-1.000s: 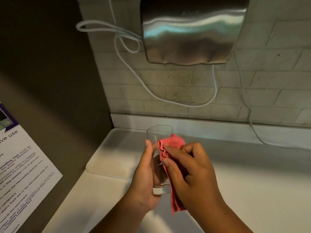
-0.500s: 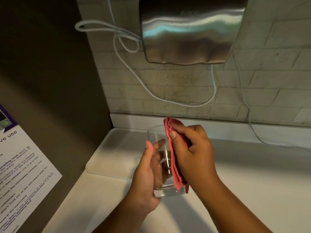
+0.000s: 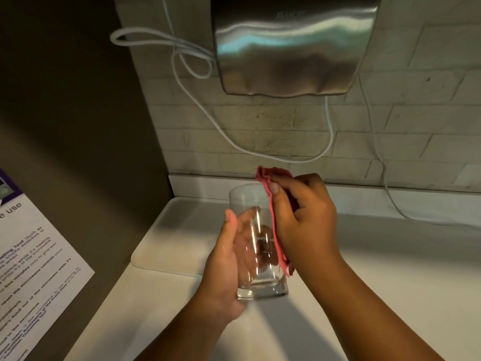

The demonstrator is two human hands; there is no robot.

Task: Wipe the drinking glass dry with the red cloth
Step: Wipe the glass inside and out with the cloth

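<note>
Change since the earlier frames: red cloth [image 3: 275,220] carried from the middle of the glass [image 3: 256,246] up past its rim, along the right side; left-hand fingers loosened and spread behind the glass.

Left hand [image 3: 229,267]: cups the glass from the left and behind, thumb up along the near wall, fingers seen through the clear side.

Glass: upright, thick base low, held above the counter [image 3: 390,269], mouth towards the wall.

Right hand [image 3: 303,220]: closed on the bunched cloth, pressing it flat against the right wall of the glass.

Red cloth: folded strip, top edge above the rim, lower end hanging beside the base.

Tray [image 3: 171,230]: pale, left of and behind the glass.

Printed notice [image 3: 33,256]: far left of the glass.

Hand dryer [image 3: 291,45]: metal, on the brick wall above the glass; white cord [image 3: 234,142] looping below it.
</note>
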